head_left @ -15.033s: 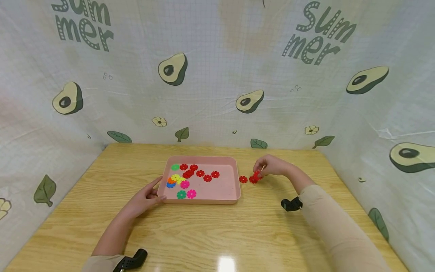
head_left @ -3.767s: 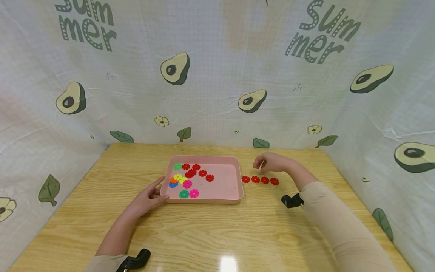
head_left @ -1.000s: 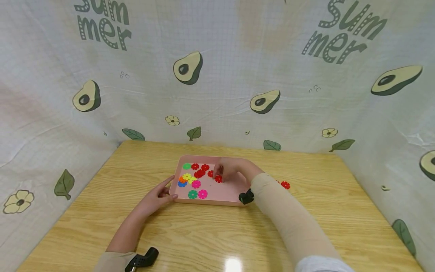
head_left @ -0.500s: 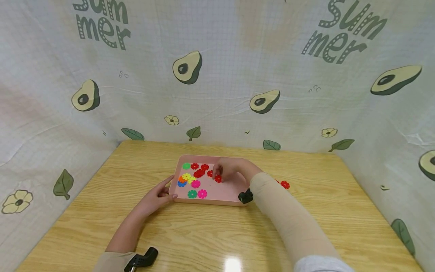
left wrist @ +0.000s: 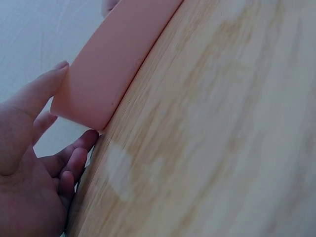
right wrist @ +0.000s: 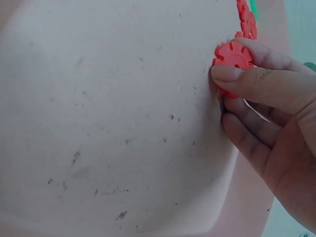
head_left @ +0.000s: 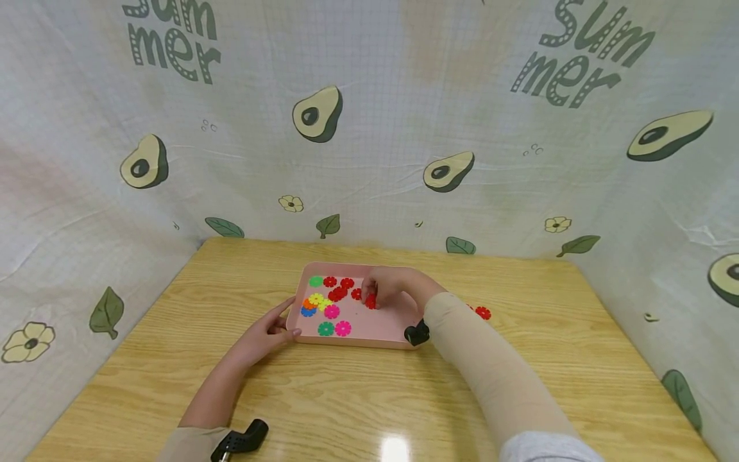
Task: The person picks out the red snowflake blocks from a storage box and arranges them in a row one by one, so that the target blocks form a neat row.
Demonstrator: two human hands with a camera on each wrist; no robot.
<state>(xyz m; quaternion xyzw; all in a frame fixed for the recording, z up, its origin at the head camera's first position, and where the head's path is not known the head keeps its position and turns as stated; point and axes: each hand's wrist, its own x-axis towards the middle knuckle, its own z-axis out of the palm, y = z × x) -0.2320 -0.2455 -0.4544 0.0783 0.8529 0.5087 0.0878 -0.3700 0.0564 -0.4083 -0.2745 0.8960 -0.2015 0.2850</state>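
A pink tray (head_left: 381, 330) lies on the table, holding several notched plastic snowflake discs. My left hand (head_left: 267, 333) grips its left front corner; the left wrist view has the thumb on the rim of the tray (left wrist: 118, 59) and curled fingers by the side wall. Inside the tray, my right hand (head_left: 388, 285) pinches a red snowflake disc (right wrist: 233, 55) between thumb and forefinger. The disc is tilted up on edge. Other red discs (head_left: 337, 294) lie to its left, near a green disc (head_left: 315, 281), yellow discs (head_left: 316, 299) and pink discs (head_left: 343, 328).
On the wooden table (head_left: 335, 398), a red disc (head_left: 483, 313) shows right of the tray; my right forearm hides the others of that row. A patterned cloth (head_left: 369, 128) hangs behind the table and along both sides.
My right hand has left the row of red discs beside the tray and reached into the tray. The red disc has just been tilted up there. My left hand stays on the tray corner.
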